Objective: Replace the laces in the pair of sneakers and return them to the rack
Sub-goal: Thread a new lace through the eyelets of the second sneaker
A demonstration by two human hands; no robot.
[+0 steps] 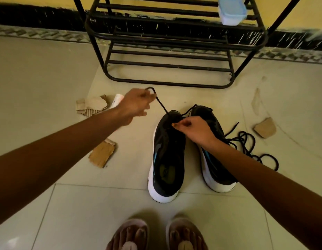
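Two black sneakers with white soles stand side by side on the tiled floor, the left sneaker (pixel 167 159) and the right sneaker (pixel 213 159). My left hand (pixel 136 105) pinches one end of a black lace (pixel 161 103) and holds it taut, up and to the left of the left sneaker's toe end. My right hand (pixel 194 130) pinches the lace at the front eyelets of the left sneaker and covers part of the right sneaker. A loose black lace (pixel 250 147) lies coiled on the floor to the right of the pair.
A black metal shoe rack (pixel 167 56) stands against the wall just beyond the sneakers, a pale blue plastic box (pixel 231 10) on an upper shelf. Cardboard scraps (pixel 102 154) lie on the floor left and right. My feet in sandals (pixel 156 235) are at the bottom edge.
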